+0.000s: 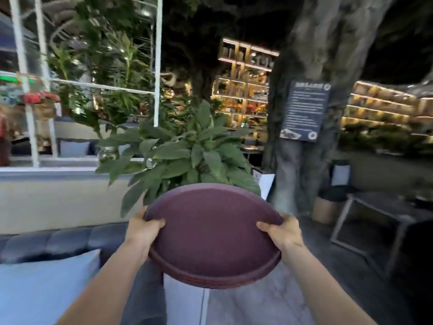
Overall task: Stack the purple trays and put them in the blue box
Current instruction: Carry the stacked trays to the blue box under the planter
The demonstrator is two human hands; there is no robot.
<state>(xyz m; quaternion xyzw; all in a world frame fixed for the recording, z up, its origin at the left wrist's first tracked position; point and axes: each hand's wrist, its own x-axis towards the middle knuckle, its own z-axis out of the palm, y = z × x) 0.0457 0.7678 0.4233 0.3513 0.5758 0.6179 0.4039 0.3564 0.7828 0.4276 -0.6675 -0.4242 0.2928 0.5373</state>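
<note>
A leafy plant (pixel 187 151) stood just beyond the grip. The stack of purple trays (pixel 212 235) was held up between both hands, the left hand (pixel 144 228) and right hand (pixel 282 231) clamped on opposite rims, thumbs on top

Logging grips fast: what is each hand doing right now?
Left hand: closed on the left rim of the purple trays.
Right hand: closed on their right rim.

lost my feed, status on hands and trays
Left hand and right hand grip purple tray stack, held mid-air. Blue box not in view. Potted plant directly ahead.
</note>
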